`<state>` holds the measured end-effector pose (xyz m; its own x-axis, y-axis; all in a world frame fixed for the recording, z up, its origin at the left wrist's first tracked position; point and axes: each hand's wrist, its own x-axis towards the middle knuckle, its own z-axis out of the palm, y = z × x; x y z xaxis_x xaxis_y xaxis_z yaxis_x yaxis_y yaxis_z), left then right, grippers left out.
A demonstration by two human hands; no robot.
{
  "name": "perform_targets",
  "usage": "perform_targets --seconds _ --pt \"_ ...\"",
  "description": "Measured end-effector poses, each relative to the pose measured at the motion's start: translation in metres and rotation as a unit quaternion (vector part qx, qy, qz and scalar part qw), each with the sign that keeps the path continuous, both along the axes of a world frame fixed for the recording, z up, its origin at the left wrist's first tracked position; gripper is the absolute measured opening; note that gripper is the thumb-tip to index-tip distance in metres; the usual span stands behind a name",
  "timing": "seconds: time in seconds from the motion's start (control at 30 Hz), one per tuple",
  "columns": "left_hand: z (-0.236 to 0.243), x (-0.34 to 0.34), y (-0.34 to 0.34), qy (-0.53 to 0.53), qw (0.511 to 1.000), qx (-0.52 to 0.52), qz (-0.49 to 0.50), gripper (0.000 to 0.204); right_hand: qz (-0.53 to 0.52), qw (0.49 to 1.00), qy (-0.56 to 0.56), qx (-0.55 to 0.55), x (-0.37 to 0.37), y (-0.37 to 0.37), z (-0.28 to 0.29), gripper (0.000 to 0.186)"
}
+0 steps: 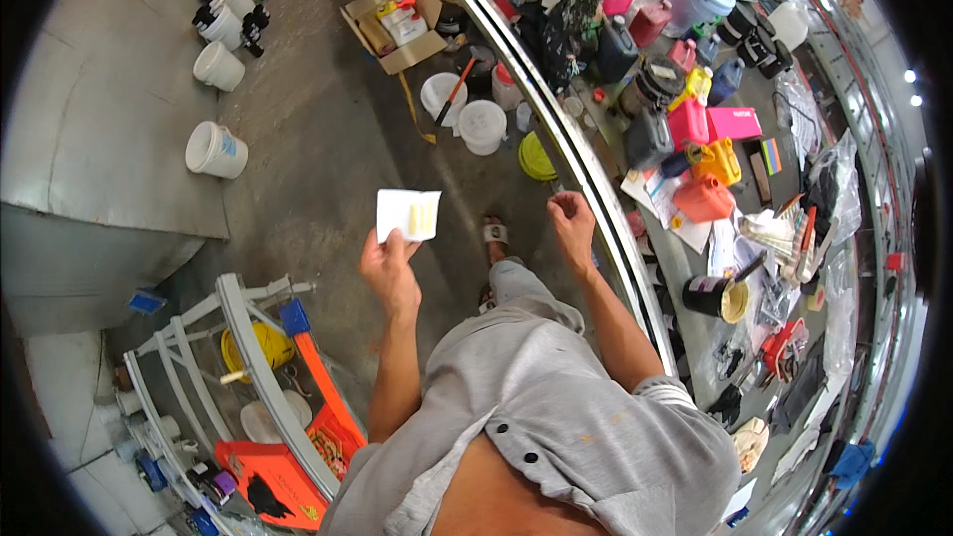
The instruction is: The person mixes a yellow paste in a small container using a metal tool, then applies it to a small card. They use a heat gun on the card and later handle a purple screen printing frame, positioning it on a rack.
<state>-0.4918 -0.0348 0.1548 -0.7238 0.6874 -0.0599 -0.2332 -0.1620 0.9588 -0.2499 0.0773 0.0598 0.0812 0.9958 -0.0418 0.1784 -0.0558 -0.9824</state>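
A small white sheet of paper (393, 208) with pale yellow strips on it is gripped in my left hand (392, 273), the thumb lying over its lower edge. It is held up above the floor in front of me. My right hand (573, 228) is raised just left of the long metal rail (611, 228), its fingers curled together in a pinch. Whatever sits between those fingertips, if anything, is too small to make out. Past the rail, a worktable (685, 268) carries many coloured jugs, among them a red-orange jug (703, 199) near my right hand.
White buckets (482, 127) and a yellow-green tub (537, 157) stand on the floor ahead, beside an open cardboard box (412, 55). More buckets (216, 150) line the left wall. A metal frame (253, 357) with orange panels is close at my left. An open dark can (717, 298) rests on the table.
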Motion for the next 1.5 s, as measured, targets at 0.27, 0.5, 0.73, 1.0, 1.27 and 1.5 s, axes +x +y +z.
perform_targets --seconds 0.27,0.5,0.73,1.0,1.27,1.5 --pt "-0.007 -0.087 0.064 -0.042 0.992 -0.085 0.083 0.018 -0.018 0.917 -0.339 0.208 -0.044 0.220 -0.015 0.039" --pt "0.019 -0.157 0.111 -0.059 0.978 -0.015 0.201 0.019 0.014 0.852 -0.461 0.248 -0.064 0.298 -0.046 0.035" --pt "0.037 -0.209 0.133 -0.137 0.959 0.011 0.249 0.017 -0.014 0.881 -0.458 0.120 -0.052 0.299 -0.067 0.032" --pt "0.014 -0.285 0.153 -0.224 0.940 0.041 0.255 0.018 -0.117 0.829 -0.541 0.075 -0.032 0.307 -0.114 0.024" --pt "0.000 -0.392 0.138 -0.246 0.933 0.044 0.258 0.019 -0.100 0.734 -0.665 -0.089 -0.048 0.311 -0.075 0.024" --pt "0.002 -0.485 0.084 -0.210 0.905 0.081 0.361 0.017 -0.297 0.563 -0.749 0.186 -0.172 0.289 -0.080 0.039"
